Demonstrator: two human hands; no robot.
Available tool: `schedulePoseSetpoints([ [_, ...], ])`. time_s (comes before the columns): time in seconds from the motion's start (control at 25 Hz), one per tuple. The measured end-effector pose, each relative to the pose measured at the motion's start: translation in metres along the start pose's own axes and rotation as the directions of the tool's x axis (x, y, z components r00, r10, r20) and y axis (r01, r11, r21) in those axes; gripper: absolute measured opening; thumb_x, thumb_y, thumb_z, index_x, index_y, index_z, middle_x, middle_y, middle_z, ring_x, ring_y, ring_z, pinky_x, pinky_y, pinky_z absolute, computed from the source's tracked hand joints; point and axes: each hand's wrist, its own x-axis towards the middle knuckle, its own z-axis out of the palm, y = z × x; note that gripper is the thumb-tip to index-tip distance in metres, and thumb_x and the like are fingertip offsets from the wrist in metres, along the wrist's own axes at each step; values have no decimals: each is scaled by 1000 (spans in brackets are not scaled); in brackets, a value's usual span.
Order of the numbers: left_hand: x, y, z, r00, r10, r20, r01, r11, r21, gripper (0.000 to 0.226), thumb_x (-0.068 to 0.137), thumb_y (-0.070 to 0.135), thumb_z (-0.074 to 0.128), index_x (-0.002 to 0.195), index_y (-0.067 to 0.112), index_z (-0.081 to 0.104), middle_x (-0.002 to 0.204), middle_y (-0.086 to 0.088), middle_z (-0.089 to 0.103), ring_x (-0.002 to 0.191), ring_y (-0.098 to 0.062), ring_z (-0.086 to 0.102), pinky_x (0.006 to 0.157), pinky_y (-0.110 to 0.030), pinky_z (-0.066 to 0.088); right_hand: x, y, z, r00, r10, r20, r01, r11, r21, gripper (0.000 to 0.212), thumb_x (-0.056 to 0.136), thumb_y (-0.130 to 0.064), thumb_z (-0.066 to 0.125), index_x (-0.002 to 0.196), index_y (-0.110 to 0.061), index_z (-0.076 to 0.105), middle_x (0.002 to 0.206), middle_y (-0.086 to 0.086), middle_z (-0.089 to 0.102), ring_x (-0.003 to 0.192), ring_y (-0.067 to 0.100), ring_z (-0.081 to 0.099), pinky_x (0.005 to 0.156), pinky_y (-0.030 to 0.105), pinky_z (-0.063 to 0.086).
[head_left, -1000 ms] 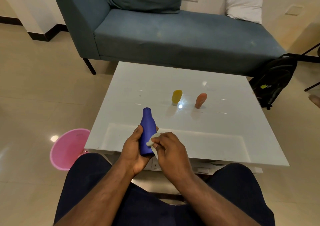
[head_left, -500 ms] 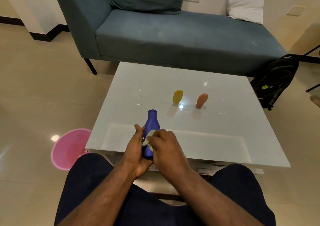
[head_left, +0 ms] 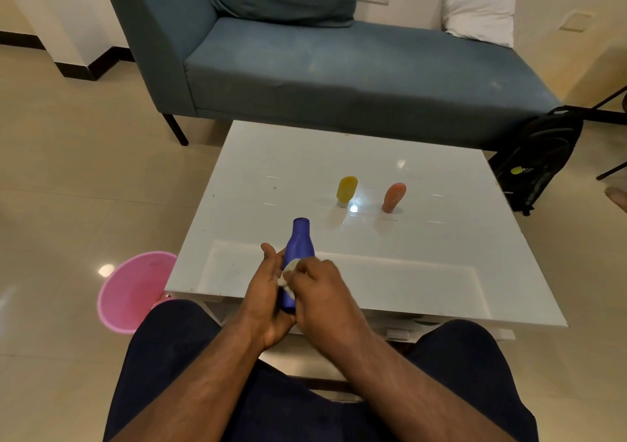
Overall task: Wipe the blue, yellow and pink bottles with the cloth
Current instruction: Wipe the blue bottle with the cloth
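- Left hand [head_left: 268, 292] wraps the lower body of the blue bottle [head_left: 298, 255], held upright above the near table [head_left: 441, 272] edge.
- Right hand [head_left: 322, 292] pinches the white cloth [head_left: 288, 272] against the bottle's side.
- Yellow bottle [head_left: 346, 190] and pink bottle [head_left: 393, 197] stand beyond the right hand, apart from each other.

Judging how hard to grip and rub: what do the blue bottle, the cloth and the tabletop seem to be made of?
Blue bottle: probably plastic, matte; even opaque colour, only soft highlights. Cloth: soft white fabric or tissue, bunched under the right hand; too small to tell the weave. Table: glossy white, likely glass or lacquer; it mirrors the ceiling lights and the bottles standing on it.
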Motion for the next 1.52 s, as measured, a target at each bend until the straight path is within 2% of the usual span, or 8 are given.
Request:
schedulePoseSetpoints([
  [0.08,2,0,-2,1000,-1,8,1,1000,-1,69,95,70,33,135,22,61,126,-17,70,116,-31,68,88,-44,57,-12,0,4,990,-125,62,133,982,-133,25,87,-16,61,113,-17,62,111,1,58,98,14,50,85,21,43],
  [0.24,1,-9,3,1000,-1,-9,2,989,146,64,95,68,35,128,21,64,113,-15,75,103,-32,70,87,-51,57,18,18,-9,995,-36,-89,31,998,-56,10,89,-23,53,90,-25,63,99,-3,56,84,6,56,77,32,50],
  [0.4,1,-13,3,997,39,-72,-15,953,302,63,93,68,34,122,21,64,93,-9,76,82,-25,69,74,-43,56,44,29,-24,994,61,-89,-66,996,-60,28,86,-5,50,111,-14,60,110,8,49,95,23,49,80,35,44],
  [0.56,5,-13,-1,999,8,-37,2,969,246,66,91,72,36,129,23,62,116,-21,72,112,-35,66,101,-61,50,22,12,-13,998,-65,-10,63,990,-130,27,88,-7,48,111,-12,59,106,10,49,94,27,47,77,38,43],
  [0.8,5,-14,2,995,51,-81,-22,947,320,66,88,69,40,124,19,62,98,-13,74,79,-24,70,68,-40,56,42,36,-24,984,120,-133,-120,993,4,26,86,-11,62,112,-13,62,108,0,56,102,19,53,82,14,41],
  [1.04,1,-8,1,999,41,-21,-36,983,179,59,83,60,56,127,22,62,116,-17,72,106,-37,67,93,-56,54,5,26,0,981,98,-165,-74,987,143,19,93,-23,56,110,-21,65,108,-5,61,100,8,55,89,26,49],
  [1.28,-2,-4,3,1000,-1,12,-1,993,118,57,85,52,63,126,13,63,103,-15,72,82,-28,69,63,-39,56,35,24,-26,922,348,-170,-232,847,478,22,91,-10,56,90,-29,68,97,-14,64,89,3,60,66,17,54],
  [1.52,0,-1,1,1000,0,-21,1,999,36,47,91,49,62,118,11,67,94,-12,73,78,-25,68,76,-43,55,12,10,-20,930,322,-176,-192,835,516,26,91,-7,56,91,-31,66,99,-14,64,93,-2,60,68,7,47],
])
